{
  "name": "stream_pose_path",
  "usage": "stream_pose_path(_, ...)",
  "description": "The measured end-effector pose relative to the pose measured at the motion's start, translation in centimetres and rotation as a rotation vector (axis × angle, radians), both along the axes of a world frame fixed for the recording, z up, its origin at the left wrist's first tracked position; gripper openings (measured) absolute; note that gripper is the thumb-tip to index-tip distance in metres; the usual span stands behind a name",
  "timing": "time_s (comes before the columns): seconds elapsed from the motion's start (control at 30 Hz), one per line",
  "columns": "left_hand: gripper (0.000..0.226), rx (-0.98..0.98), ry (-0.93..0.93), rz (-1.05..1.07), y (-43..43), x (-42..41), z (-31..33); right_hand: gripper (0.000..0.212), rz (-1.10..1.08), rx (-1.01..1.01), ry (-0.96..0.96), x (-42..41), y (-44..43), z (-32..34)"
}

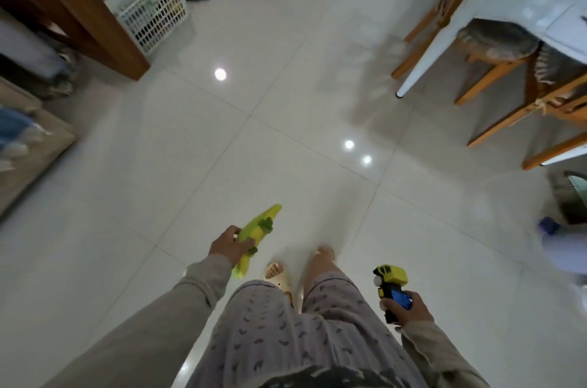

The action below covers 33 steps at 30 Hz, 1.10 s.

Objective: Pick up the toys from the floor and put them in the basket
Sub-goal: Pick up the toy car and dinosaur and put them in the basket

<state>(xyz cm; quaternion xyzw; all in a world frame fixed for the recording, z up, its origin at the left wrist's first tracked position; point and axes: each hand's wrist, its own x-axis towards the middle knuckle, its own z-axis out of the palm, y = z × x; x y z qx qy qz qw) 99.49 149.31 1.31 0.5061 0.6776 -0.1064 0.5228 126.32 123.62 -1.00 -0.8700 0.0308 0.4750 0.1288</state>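
My left hand (226,246) is shut on a long yellow-green toy (257,233) with small green bumps, held low near my left leg. My right hand (408,308) grips a yellow, black and blue toy vehicle (390,279) beside my right leg. A white lattice basket (158,16) stands far off at the upper left, next to a wooden cabinet, with bags and several items inside it. Both hands are well away from the basket, with open tiled floor between.
A wooden cabinet (79,6) stands at the upper left, and a beige box (28,159) sits at the left edge. A white table (524,0) and wooden chairs (508,95) fill the right side. A blue-capped object (549,225) lies at far right.
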Motion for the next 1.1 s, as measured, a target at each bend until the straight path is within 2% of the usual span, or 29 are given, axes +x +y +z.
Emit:
stream_pose_path(0.1, 0.044, 0.006, 0.003, 0.010, 2.4, 1.3, 0.0, 0.065, 0.010, 0.022, -0.003, 2.7, 4.3, -0.4)
stream_pose_path(0.2, 0.057, -0.026, 0.010, 0.028, 4.6, 2.2, -0.2, 0.063, 0.059, 0.052, -0.001, 5.2, 9.8, -0.9)
stream_pose_path(0.3, 0.041, -0.076, 0.060, 0.016, 6.7, 2.6, -0.8, 0.063, 0.153, 0.076, 0.004, 7.9, 16.3, -0.9)
stream_pose_path(0.4, 0.045, -0.136, 0.135, 0.064, 8.6, 2.9, -1.2, 0.061, 0.258, 0.116, 0.007, 10.6, 23.3, -0.2)
stream_pose_path(0.57, 0.062, -0.185, 0.171, 0.317, 11.6, 3.9, -2.2, 0.062, 0.473, 0.171, 0.032, 14.5, 34.7, 0.8)
stream_pose_path(0.67, 0.075, -0.125, 0.172, 0.489, 13.6, 4.9, -2.0, 0.060, 0.588, 0.188, 0.031, 16.0, 40.8, 1.3)
stream_pose_path(0.77, 0.069, -0.099, 0.154, 0.619, 15.7, 5.8, -2.0, 0.057, 0.604, 0.203, 0.036, 16.3, 45.8, 1.2)
stream_pose_path(0.97, 0.058, -0.120, 0.138, 0.713, 22.9, 6.1, -3.3, 0.052, 0.612, 0.148, 0.086, 16.1, 54.6, -0.6)
stream_pose_path(1.1, 0.071, -0.142, 0.134, 0.673, 31.0, 5.5, -3.6, 0.047, 0.604, 0.082, 0.088, 16.3, 60.1, -1.3)
